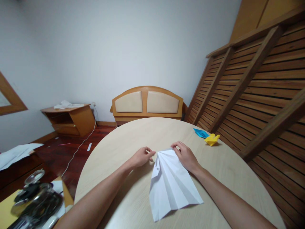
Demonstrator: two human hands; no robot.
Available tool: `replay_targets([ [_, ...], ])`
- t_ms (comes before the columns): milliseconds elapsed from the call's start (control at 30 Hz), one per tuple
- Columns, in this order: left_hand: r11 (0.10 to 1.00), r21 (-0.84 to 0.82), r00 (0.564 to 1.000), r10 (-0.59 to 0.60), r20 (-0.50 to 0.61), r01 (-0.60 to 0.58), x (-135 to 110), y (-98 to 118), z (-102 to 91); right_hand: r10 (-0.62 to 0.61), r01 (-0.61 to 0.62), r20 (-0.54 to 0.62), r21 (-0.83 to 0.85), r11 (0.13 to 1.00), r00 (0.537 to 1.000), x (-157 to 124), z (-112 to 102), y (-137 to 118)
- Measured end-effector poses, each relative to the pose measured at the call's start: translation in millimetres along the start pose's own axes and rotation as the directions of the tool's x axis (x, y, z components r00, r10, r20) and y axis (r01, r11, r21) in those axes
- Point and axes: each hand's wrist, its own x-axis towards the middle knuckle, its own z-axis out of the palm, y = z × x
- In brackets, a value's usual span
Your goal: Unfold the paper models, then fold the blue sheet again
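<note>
A white sheet of paper (172, 184) lies on the round table, creased into fan-like pleats that gather toward its far edge and spread toward me. At its far left corner, a narrow strip stands folded over. My right hand (187, 156) is closed on the far right edge of the sheet, thumb and fingertips pinching it. Just left of the gathered corner is my left hand (143, 156). Its fingers are loosely bent and a little apart, with a slight gap between them and the paper.
On the round table (114, 146), a blue folded paper piece (201, 133) and a yellow folded paper piece (211, 139) sit at the far right. A slatted wooden frame (252, 73) leans along the right side. Blurred dark and clear objects (38, 200) stand at lower left.
</note>
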Motion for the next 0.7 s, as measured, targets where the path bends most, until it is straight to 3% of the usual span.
replay_targets([
  [167, 0.962, 0.233, 0.984, 0.164, -0.063, -0.145, -7, 4, 7.3, 0.006, -0.007, -0.051, -0.019, 1.0, 0.999, -1, 1, -12],
  [300, 0.933, 0.334, 0.979, 0.179, -0.095, -0.138, -5, -1, 5.5, -0.013, 0.012, -0.039, -0.033, 0.999, 0.999, 0, -1, -16],
  [600, 0.998, 0.053, 0.999, 0.022, -0.028, -0.021, 2, -7, -7.5, -0.033, 0.033, 0.039, -0.009, 0.999, 0.999, 1, -6, -6],
  [700, 0.999, 0.041, 0.999, 0.02, -0.037, -0.019, 2, -6, -12.1, -0.045, 0.047, 0.045, -0.04, 0.998, 0.998, 2, -10, -5],
])
